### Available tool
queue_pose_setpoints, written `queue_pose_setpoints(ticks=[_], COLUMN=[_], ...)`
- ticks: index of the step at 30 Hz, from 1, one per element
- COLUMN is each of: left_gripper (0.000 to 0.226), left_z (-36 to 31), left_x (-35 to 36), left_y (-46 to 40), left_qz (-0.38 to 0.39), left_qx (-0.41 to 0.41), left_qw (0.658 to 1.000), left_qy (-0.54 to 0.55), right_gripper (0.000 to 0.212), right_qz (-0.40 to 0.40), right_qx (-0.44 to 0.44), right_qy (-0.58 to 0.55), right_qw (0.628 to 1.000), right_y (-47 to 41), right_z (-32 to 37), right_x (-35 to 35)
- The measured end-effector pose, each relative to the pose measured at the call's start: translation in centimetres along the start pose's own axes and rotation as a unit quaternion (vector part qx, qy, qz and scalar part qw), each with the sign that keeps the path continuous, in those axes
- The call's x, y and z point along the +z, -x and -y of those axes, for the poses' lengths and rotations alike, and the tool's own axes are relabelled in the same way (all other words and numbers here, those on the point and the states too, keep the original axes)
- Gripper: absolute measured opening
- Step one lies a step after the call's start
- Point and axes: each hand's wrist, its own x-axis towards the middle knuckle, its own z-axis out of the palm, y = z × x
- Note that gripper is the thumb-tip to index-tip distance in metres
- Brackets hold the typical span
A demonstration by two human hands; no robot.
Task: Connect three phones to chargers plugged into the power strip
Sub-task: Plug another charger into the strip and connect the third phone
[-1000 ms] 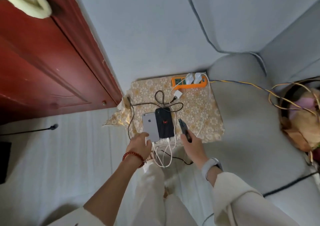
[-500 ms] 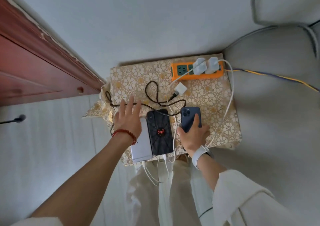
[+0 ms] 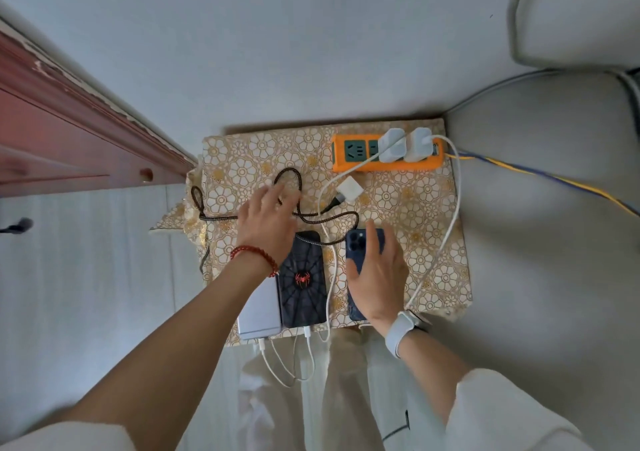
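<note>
An orange power strip (image 3: 386, 154) lies at the far right corner of the small table (image 3: 433, 208), which wears a gold floral cloth. Two white chargers (image 3: 405, 145) sit plugged into the strip side by side; a third white charger (image 3: 350, 189) lies loose just in front of it, joined to a dark braided cable (image 3: 249, 216) that loops leftward across the cloth. Nearer than the strip, three phones lie face down in a row: a silver phone (image 3: 260, 308), a spider-web phone (image 3: 303, 279) touching it, and a blue phone (image 3: 360, 242) beside that. White cables (image 3: 446, 229) run from the strip to the phones' near ends. The left hand (image 3: 268, 222) hovers open over the braided cable, fingers spread. The right hand (image 3: 379, 274) rests flat on the blue phone, grip open.
</note>
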Motion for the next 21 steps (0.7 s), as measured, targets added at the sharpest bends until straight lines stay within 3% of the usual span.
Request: queue_pose_setpoints(ticks=[4,8,12,16,21], left_gripper=[0.028,0.018,0.013,0.007,0.010], left_z=[-0.6,0.1,0.3,0.4,0.0], left_x=[0.9,0.5,-1.4,-3.5,-6.1], left_y=[-1.2,-1.4,-0.5,0.7,1.6], left_qz=[0.024,0.018,-0.071,-0.117,-0.134], left_qx=[0.023,0.036,0.066,0.035,0.027], left_qw=[0.998,0.997,0.995,0.991,0.977], left_qy=[-0.049,-0.062,-0.028,0.050,0.166], right_gripper=[0.054,0.038,0.030,0.028,0.035], right_qz=[0.042,0.061,0.032,-0.037,-0.215], right_qx=[-0.146,-0.156,-0.175,-0.224,-0.369], right_qy=[-0.007,-0.060,-0.103,-0.146,-0.071], right_qw=[0.988,0.984,0.979,0.963,0.901], right_y=[-3.2,-4.4,-3.9,-2.4,-3.7], right_z=[0.5,0.6,0.5,1.4,4.5], right_x=[-1.6,-2.7,-3.6,-5.2,-8.7])
